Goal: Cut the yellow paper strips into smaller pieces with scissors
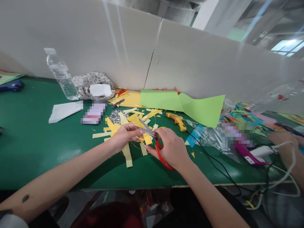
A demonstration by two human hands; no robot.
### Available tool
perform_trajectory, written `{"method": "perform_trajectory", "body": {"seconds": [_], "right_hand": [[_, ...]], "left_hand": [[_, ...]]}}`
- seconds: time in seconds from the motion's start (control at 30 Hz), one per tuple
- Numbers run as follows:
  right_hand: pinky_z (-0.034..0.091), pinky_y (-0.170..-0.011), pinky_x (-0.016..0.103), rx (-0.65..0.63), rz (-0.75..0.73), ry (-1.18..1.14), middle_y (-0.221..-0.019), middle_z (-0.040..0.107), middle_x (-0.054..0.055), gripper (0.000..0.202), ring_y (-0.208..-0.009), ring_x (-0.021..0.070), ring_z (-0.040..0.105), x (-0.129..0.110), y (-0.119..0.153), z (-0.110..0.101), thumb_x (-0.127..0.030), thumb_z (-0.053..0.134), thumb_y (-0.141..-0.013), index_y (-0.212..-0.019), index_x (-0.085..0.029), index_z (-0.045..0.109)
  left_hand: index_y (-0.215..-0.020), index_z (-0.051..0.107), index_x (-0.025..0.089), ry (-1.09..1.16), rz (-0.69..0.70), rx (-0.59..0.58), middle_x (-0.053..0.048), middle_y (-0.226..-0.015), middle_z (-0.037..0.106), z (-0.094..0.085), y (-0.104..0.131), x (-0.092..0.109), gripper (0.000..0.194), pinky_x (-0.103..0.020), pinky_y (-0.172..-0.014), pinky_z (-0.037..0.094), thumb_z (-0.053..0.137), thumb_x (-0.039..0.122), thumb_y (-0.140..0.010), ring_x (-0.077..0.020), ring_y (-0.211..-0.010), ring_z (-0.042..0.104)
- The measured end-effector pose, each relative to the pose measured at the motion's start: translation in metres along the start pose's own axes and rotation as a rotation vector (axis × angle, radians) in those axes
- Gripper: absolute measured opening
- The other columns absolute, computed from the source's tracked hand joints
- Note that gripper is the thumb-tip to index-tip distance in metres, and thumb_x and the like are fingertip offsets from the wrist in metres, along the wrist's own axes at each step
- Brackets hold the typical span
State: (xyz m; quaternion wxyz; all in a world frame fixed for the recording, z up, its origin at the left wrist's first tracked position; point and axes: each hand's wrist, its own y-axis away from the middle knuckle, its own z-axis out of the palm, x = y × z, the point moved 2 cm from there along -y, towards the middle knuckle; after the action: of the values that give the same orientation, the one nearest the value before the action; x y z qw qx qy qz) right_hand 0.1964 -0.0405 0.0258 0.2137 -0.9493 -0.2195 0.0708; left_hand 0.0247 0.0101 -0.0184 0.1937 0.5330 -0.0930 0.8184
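In my right hand (172, 147) are red-handled scissors (164, 160), their metal blades pointing up and left. My left hand (127, 136) pinches a small piece of yellow paper (142, 123) beside the blades; the fingers partly hide where paper and blades meet. Below both hands, yellow paper strips (128, 156) and scraps lie in a loose pile on the green table (99, 171). A round patch of small shiny beads or sequins (115, 116) sits at the pile's far left.
A yellow glue gun (177, 120) lies right of the pile, its black cord trailing to the front edge. Green paper (201, 107) leans along the partition. Left stand a water bottle (62, 76) and a spotted cloth bag (95, 77). Another person's hand (283, 141) is far right, near white cables.
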Motion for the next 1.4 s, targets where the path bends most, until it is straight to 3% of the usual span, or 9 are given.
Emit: {"method": "perform_trajectory", "body": {"seconds": [1.17,1.4], "right_hand": [[0.035,-0.057,0.023,0.065,-0.028,-0.058,-0.071,0.061,0.005,0.041,-0.066,0.0151,0.056,0.008,-0.002,0.01,-0.058,0.056,-0.074,-0.082,-0.019,0.059],[0.034,-0.057,0.024,0.028,-0.049,-0.034,-0.07,0.062,0.004,0.042,-0.065,0.016,0.057,0.011,-0.002,0.013,-0.06,0.055,-0.075,-0.083,-0.019,0.059]], "left_hand": [[-0.071,0.068,0.015,0.007,-0.061,0.0,0.001,-0.065,0.065,-0.001,0.0,0.002,0.021,-0.019,-0.054,0.049,0.08,0.027,-0.06,-0.0092,-0.06,0.062],[-0.07,0.068,0.015,0.008,-0.076,0.012,-0.001,-0.063,0.065,-0.001,0.0,0.001,0.022,-0.017,-0.053,0.049,0.08,0.028,-0.058,-0.0089,-0.059,0.062]]}}
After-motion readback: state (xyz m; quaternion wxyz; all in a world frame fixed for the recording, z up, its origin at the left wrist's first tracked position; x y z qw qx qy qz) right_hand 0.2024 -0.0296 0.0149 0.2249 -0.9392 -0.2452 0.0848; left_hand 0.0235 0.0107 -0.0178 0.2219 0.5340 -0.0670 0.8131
